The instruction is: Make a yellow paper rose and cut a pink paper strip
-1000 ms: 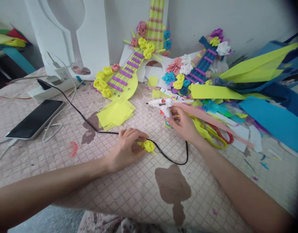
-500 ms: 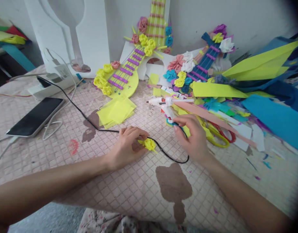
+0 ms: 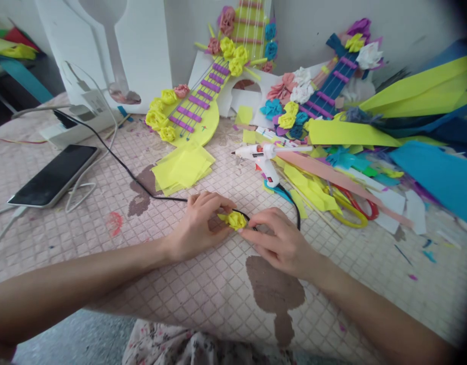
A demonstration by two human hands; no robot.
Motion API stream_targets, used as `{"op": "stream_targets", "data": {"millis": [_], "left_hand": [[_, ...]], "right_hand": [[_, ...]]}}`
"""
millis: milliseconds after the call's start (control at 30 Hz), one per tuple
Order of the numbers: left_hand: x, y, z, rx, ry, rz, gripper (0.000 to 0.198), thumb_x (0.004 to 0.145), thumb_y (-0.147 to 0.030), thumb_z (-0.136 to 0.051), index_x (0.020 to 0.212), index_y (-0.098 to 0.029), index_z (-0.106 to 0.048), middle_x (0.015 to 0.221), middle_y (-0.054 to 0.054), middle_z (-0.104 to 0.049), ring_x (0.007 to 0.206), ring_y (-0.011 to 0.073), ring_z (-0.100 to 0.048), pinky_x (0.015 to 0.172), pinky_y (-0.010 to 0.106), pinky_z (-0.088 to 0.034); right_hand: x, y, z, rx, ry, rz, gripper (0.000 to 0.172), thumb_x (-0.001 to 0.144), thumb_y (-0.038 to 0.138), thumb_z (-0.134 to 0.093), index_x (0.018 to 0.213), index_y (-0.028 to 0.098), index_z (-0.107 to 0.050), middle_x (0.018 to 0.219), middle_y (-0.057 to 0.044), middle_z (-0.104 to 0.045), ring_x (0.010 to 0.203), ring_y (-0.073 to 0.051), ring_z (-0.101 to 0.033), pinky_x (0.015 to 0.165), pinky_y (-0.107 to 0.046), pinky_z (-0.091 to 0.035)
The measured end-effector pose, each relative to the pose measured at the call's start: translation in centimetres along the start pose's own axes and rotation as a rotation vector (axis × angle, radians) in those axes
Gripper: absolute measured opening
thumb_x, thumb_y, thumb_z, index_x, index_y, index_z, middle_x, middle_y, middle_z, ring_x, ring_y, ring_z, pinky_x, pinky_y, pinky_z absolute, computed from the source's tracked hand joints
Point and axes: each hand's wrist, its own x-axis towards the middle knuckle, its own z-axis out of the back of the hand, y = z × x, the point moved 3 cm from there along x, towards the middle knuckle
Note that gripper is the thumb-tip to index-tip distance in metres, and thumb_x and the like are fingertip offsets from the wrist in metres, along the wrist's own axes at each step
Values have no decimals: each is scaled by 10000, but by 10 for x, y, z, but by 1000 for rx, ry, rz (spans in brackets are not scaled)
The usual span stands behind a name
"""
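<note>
A small yellow paper flower (image 3: 235, 220) lies on the checked table cover (image 3: 203, 299) between both hands. My left hand (image 3: 199, 223) pinches it from the left with curled fingers. My right hand (image 3: 279, 242) has come in from the right, and its fingertips touch the flower's edge. Just behind, a white glue gun (image 3: 266, 154) rests on the table with nobody holding it, its black cord (image 3: 142, 185) running under my hands.
A yellow paper guitar (image 3: 197, 109) and a blue one (image 3: 324, 91) with paper flowers lean on the wall. Yellow paper squares (image 3: 184, 167), scissors (image 3: 351, 210), coloured sheets at right. A phone (image 3: 53, 175) and power strip (image 3: 77, 129) lie at left.
My right hand let go of the glue gun, left it on the table and moved down-left to the yellow flower. The left hand kept its hold on the flower.
</note>
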Motion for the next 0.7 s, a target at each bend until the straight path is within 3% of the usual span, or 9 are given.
{"op": "stream_targets", "data": {"millis": [700], "left_hand": [[0,0,0,10,-9,-4,295,723,-138,-644,986,-215,-536,945,5,-627,904,178,-568,836,363,-371]], "right_hand": [[3,1,-2,-24,40,3,353,821,70,-474,1131,206,-573,1029,-87,-548,949,-217,-502,816,-418,-489]]}}
